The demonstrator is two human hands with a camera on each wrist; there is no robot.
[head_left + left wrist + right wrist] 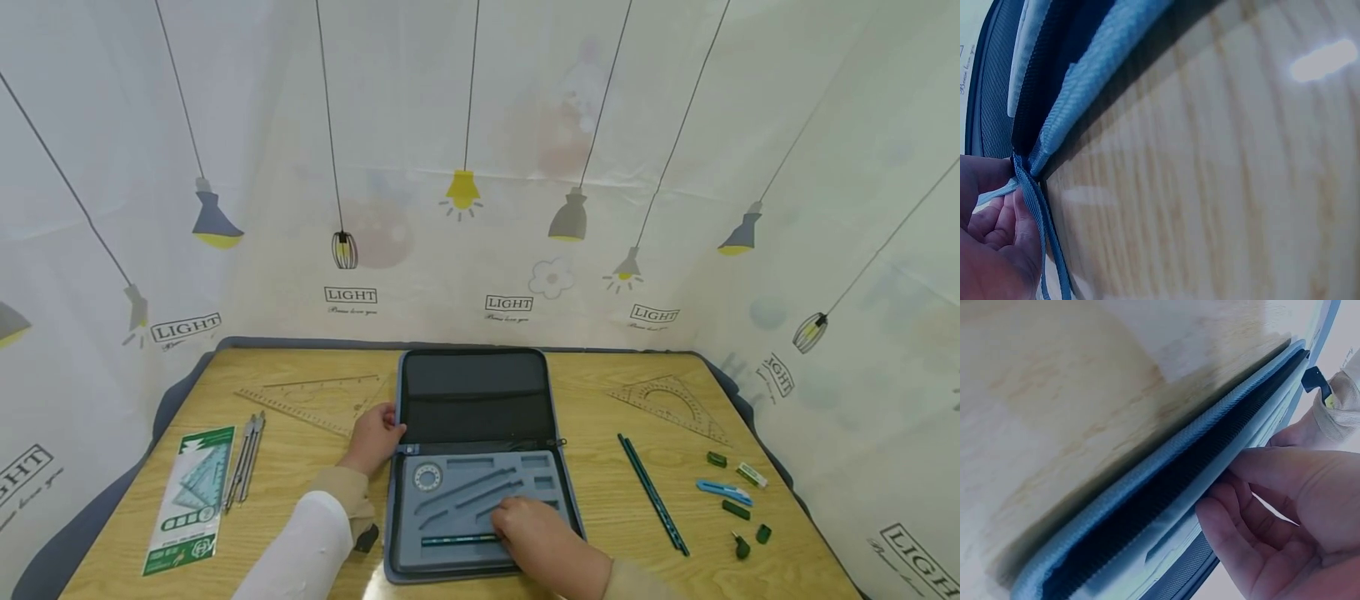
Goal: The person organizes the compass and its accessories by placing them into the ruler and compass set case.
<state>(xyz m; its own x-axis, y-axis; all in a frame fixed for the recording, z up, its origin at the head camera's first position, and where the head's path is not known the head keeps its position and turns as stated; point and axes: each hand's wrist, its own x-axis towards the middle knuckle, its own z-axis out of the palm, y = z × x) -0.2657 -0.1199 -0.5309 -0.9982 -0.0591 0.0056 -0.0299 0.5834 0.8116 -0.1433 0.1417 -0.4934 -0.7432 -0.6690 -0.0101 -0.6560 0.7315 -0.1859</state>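
An open zip case [474, 400] with a dark lid lies on the table, its grey insert [450, 560] full of shaped slots. My left hand [373, 440] pinches the case's left edge by the hinge; in the left wrist view the left hand [997, 231] is at the blue fabric edging [1079, 94]. A dark green pencil [457, 541] lies along the front slot. My right hand [542, 537] has curled fingers at the pencil's right end and hides it. The right wrist view shows the right hand's [1272, 519] thumb and fingers down at the insert. A round white piece [427, 477] sits in the insert's upper left.
On the left are a green-and-white packet [189, 500], metal compasses [246, 458] and a clear set square [322, 404]. To the right lie two pencils [652, 493], another clear set square [671, 404], a blue cutter [723, 492], an eraser [752, 475] and several small green pieces [736, 509].
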